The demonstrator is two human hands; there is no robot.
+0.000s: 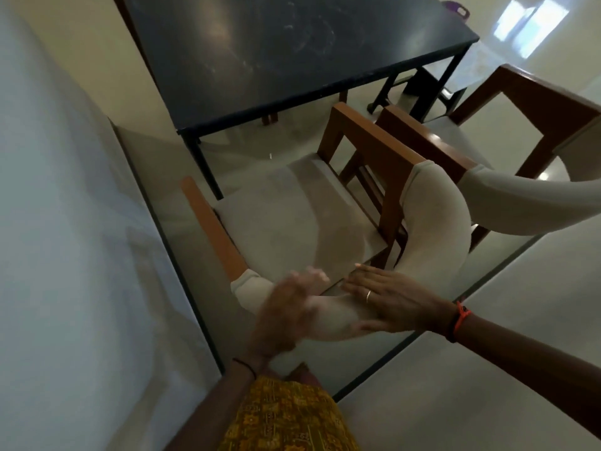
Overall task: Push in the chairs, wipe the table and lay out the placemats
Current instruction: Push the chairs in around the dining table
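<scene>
The right hand (390, 301) lay flat, fingers straight, on the padded back of the chair (286, 216). The left hand (286, 309) seemed to rest there too, but blur hid its grip.

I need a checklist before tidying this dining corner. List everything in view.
dark rectangular table: one, blue-black, ahead beside the left wall, top smeared
wooden armchairs with cream padded backs: two, brown and cream; near chair pulled out from the table, second chair to its right
purple object: one, beyond the table's far corner, too small to identify
tiled floor: pale, dark joints
wall: pale, left
yellow patterned garment: one, bottom edge
right hand: one, flat on the near chair's padded back, ring and orange wrist thread
left hand: one, blurred, at the same padded back
</scene>
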